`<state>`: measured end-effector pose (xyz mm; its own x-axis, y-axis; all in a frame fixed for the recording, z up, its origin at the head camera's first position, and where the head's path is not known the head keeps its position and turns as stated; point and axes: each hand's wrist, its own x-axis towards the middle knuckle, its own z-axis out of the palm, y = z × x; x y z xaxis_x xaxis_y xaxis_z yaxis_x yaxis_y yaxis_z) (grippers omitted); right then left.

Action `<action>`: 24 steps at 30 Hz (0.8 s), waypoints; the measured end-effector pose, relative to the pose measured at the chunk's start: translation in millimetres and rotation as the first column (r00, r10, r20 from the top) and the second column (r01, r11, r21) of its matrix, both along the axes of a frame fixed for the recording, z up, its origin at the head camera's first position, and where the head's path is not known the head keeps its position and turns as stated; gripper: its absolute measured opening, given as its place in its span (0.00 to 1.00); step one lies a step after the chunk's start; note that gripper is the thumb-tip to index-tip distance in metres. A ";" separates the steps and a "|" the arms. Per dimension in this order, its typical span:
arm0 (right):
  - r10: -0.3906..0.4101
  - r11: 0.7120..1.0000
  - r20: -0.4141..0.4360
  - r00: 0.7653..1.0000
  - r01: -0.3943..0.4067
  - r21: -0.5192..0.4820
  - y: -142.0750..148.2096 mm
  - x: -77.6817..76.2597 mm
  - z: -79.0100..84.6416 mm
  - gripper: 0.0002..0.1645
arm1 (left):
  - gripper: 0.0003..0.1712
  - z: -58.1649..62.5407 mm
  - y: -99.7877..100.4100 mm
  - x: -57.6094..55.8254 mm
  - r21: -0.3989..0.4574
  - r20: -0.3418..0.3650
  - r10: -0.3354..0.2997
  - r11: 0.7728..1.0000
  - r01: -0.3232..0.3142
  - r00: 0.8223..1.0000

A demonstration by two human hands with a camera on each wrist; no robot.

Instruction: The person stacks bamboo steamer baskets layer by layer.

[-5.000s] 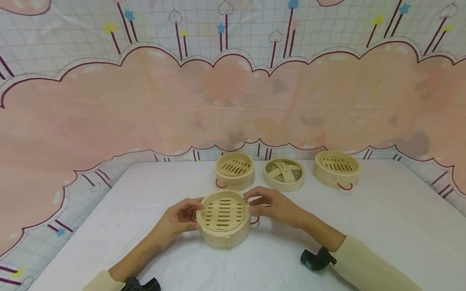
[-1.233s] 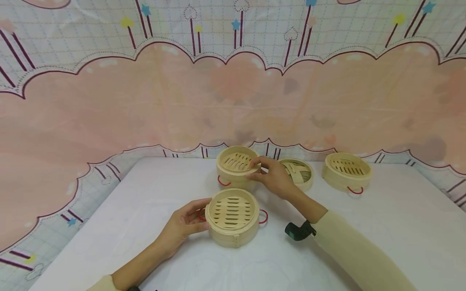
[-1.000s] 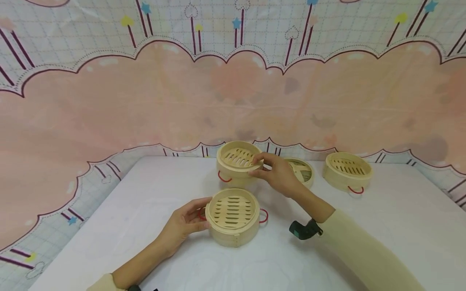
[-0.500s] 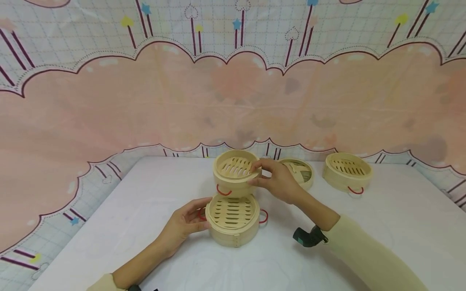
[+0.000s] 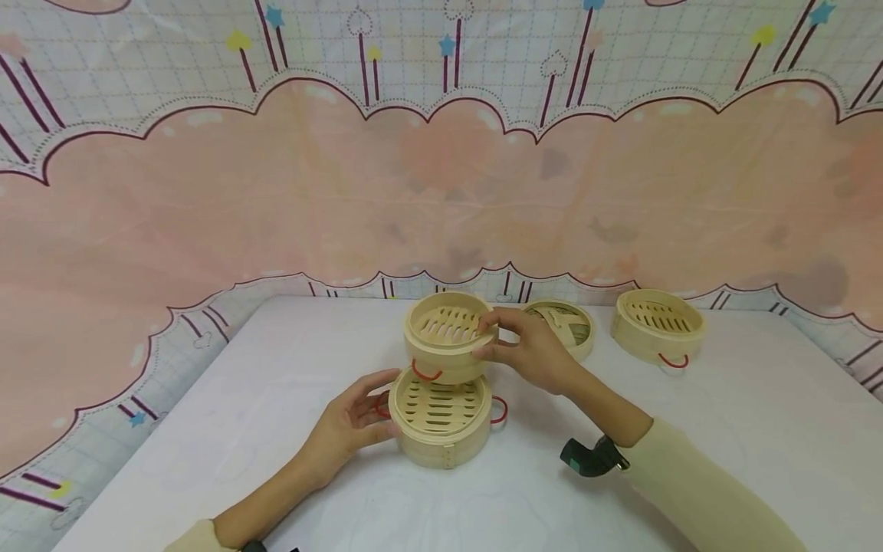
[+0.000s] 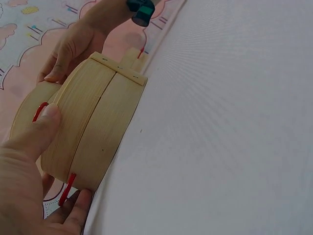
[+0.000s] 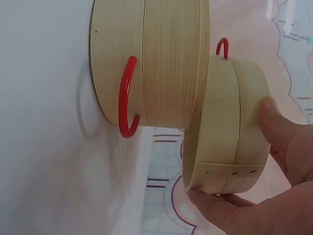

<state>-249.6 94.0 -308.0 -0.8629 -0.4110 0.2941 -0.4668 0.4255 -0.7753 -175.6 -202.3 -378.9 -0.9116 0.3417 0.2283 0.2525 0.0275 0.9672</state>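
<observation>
While the right hand's fingers pinch the upper basket's right side, the lower basket sits partly beneath. The left hand grips its left side.

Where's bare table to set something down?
Bare: white table left of the left hand; in front of the lower steamer; between the right sleeve and the far-right steamer. Crowded: centre, where the held steamer overhangs the lower one, with the woven lid close behind the right hand.
</observation>
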 end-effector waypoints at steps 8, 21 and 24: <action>0.010 1.000 -0.017 1.000 -0.010 0.001 3.1 5.8 -0.6 0.13 | 0.44 -2.9 0.6 -1.4 -0.030 -0.130 -0.015 0.999 0.011 0.991; 0.067 0.994 0.071 0.995 -0.060 -0.096 4.3 19.6 -3.8 0.14 | 0.49 -5.9 0.5 -1.0 -0.050 -0.176 0.011 0.999 -0.020 0.984; 0.077 0.992 0.071 0.994 -0.070 -0.106 4.0 22.3 -4.0 0.14 | 0.50 -6.5 0.1 -1.1 -0.050 -0.167 0.014 0.998 -0.023 0.986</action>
<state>-227.3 98.0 -312.0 -0.8527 -0.4447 0.2740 -0.4328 0.3078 -0.8473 -176.7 -202.2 -385.4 -0.8687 0.3403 0.3600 0.4090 0.0825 0.9088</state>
